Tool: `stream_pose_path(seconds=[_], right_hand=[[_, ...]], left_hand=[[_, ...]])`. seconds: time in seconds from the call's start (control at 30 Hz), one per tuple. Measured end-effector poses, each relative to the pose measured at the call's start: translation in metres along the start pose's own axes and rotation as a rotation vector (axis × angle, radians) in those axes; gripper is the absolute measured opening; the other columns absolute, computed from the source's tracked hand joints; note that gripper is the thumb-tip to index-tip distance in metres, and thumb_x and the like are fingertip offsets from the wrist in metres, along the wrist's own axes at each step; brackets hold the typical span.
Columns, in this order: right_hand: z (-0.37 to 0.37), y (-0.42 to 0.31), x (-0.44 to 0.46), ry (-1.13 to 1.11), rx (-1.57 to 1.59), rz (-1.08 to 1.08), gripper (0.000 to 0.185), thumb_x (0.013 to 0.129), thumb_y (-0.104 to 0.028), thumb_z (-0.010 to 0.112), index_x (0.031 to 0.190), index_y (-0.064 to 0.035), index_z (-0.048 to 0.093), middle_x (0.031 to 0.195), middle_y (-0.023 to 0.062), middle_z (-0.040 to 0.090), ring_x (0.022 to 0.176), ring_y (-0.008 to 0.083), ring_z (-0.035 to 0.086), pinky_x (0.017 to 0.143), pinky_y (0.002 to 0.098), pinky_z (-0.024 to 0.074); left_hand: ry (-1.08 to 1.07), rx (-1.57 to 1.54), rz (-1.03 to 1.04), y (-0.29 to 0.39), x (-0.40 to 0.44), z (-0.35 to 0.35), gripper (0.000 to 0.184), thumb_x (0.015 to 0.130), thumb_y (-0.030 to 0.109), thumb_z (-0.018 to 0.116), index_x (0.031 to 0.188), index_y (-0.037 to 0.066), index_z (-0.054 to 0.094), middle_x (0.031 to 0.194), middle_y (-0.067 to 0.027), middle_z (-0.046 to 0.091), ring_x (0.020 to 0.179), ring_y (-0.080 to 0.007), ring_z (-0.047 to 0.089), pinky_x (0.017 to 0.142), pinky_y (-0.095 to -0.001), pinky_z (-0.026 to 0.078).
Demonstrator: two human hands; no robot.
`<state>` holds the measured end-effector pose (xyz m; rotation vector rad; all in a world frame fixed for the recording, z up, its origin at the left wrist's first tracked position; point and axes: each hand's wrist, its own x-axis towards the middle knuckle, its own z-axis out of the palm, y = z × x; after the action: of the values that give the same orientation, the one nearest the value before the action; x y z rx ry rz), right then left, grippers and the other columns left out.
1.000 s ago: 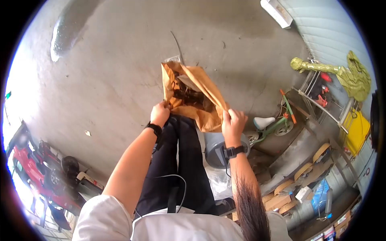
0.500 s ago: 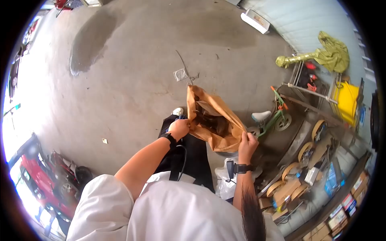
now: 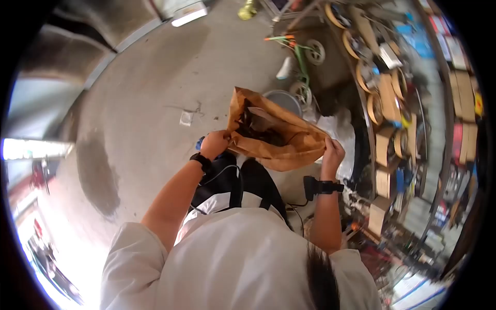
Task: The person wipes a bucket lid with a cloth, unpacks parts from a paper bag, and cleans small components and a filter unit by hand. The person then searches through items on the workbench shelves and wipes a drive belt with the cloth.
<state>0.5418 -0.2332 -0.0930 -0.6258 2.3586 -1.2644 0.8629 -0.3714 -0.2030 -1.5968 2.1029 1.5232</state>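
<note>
A wide-mouthed brown paper bag [image 3: 279,158] hangs in front of my body, its top gaping toward me. Dark brown, leaf-like scraps lie inside; I cannot make out exactly what they are. My left hand [image 3: 216,144] pinches the rim at the near left corner. At the right end, my right hand [image 3: 331,154] grips the edge between thumb and fingers. Behind the bag shows a grey round bucket [image 3: 284,101], partly covered by it. Crumpled clear plastic [image 3: 338,137] lies just beyond my right hand.
A small green child's bike [image 3: 300,64] stands past the bucket. Shelving along the right carries several tape-like rolls [image 3: 375,108] and cardboard boxes [image 3: 461,95]. On the concrete floor lies a white square packet [image 3: 186,118]; a white box [image 3: 189,14] sits by the far wall.
My view and body have turned to the right, so the shelves and bike sit nearer the middle. Both hands still hold the bag, now stretched wider, and the bucket has come into sight behind it.
</note>
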Motion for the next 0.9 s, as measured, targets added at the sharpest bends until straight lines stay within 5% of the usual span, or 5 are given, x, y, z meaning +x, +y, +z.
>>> stream_pose_path(seconds=[0.4, 0.5, 0.7, 0.8, 0.9], right_hand=[[-0.137, 0.064, -0.072, 0.357, -0.123, 0.14, 0.027, 0.082, -0.024, 0.062, 0.079, 0.0024, 0.066, 0.058, 0.015, 0.057, 0.052, 0.0219, 0.053, 0.055, 0.0348, 0.041], [-0.176, 0.072, -0.092, 0.437, -0.064, 0.213, 0.024, 0.082, -0.021, 0.063, 0.086, 0.0028, 0.068, 0.068, 0.0102, 0.065, 0.063, 0.0149, 0.059, 0.06, 0.031, 0.0449], [-0.269, 0.11, -0.113, 0.58, -0.052, 0.208, 0.022, 0.081, -0.017, 0.065, 0.089, 0.0032, 0.067, 0.069, 0.014, 0.065, 0.064, 0.0183, 0.061, 0.062, 0.0311, 0.046], [-0.31, 0.127, -0.124, 0.664, -0.074, 0.097, 0.025, 0.078, -0.023, 0.066, 0.081, 0.0022, 0.067, 0.067, 0.0193, 0.064, 0.063, 0.0324, 0.064, 0.06, 0.0389, 0.0481], [-0.359, 0.152, -0.129, 0.742, -0.059, 0.094, 0.021, 0.081, -0.016, 0.065, 0.086, 0.0043, 0.066, 0.067, 0.0149, 0.063, 0.062, 0.0192, 0.06, 0.059, 0.0317, 0.0449]], left_hand=[[-0.183, 0.322, 0.34, 0.103, -0.018, 0.08, 0.025, 0.083, 0.022, 0.058, 0.102, 0.008, 0.066, 0.094, -0.0213, 0.064, 0.091, -0.039, 0.06, 0.078, -0.0449, 0.047], [-0.21, 0.353, 0.413, 0.114, -0.022, 0.126, 0.025, 0.082, 0.022, 0.06, 0.101, 0.007, 0.066, 0.091, -0.0222, 0.064, 0.089, -0.0397, 0.06, 0.077, -0.045, 0.048], [-0.376, 0.271, 0.544, 0.172, -0.061, 0.221, 0.024, 0.081, 0.023, 0.062, 0.095, 0.004, 0.066, 0.089, -0.0231, 0.064, 0.086, -0.041, 0.06, 0.073, -0.0444, 0.048], [-0.402, 0.293, 0.585, 0.191, -0.073, 0.261, 0.024, 0.081, 0.024, 0.062, 0.092, 0.004, 0.066, 0.087, -0.0235, 0.063, 0.085, -0.0415, 0.06, 0.072, -0.0449, 0.048], [-0.417, 0.31, 0.653, 0.219, -0.095, 0.309, 0.024, 0.081, 0.025, 0.062, 0.086, 0.002, 0.063, 0.082, -0.0239, 0.062, 0.083, -0.0433, 0.058, 0.069, -0.0466, 0.046]])
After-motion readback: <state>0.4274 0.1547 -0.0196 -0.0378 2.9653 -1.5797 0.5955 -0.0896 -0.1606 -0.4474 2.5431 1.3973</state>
